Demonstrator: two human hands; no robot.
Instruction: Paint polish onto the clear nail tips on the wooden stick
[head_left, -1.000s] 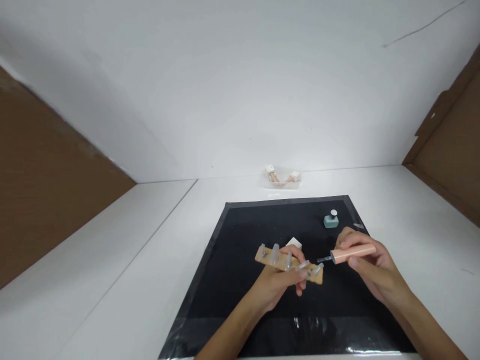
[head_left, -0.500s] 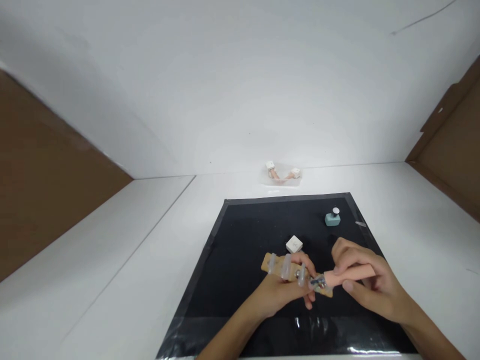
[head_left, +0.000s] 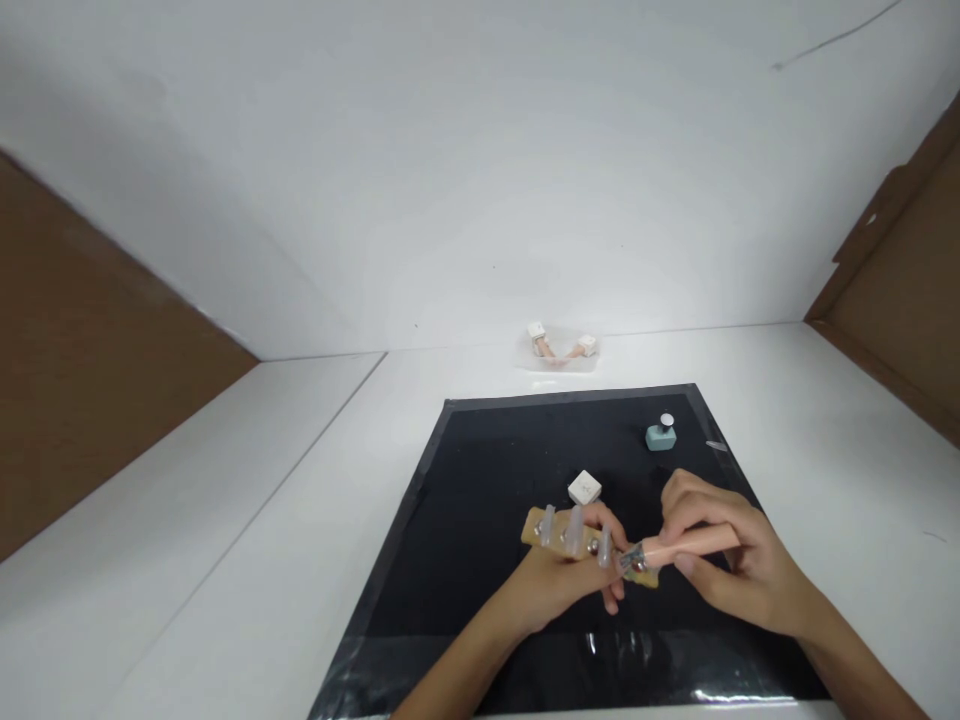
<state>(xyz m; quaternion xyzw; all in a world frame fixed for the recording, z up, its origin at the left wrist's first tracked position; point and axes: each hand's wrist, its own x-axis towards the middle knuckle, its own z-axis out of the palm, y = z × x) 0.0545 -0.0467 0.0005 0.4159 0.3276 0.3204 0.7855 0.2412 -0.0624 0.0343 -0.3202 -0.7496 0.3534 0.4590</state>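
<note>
My left hand point(head_left: 562, 585) is closed around a tan strip point(head_left: 534, 524), holding it up over the black mat. Several clear nail tips point(head_left: 574, 530) stand along the strip on small round silver mounts. In my right hand point(head_left: 739, 565) is a nail polish brush with a peach handle point(head_left: 701, 543), pinched between thumb and fingers. Its dark tip end lies against the nail tip point(head_left: 630, 560) at the strip's right end, close to my left thumb. Just behind my left hand sits a white square piece point(head_left: 584, 488) with a faint mark on top.
A small teal bottle point(head_left: 661, 438) with a silver round top stands on the black mat point(head_left: 480, 450) at back right. Behind the mat, a clear tray point(head_left: 559, 365) holds white square pieces with peach stems. Brown panels point(head_left: 97, 370) flank both sides; a white wall rises behind.
The brush has shifted slightly left and up at the strip's right end. The strip has turned a little, showing more of its silver mounts. The whole view has drifted slightly.
</note>
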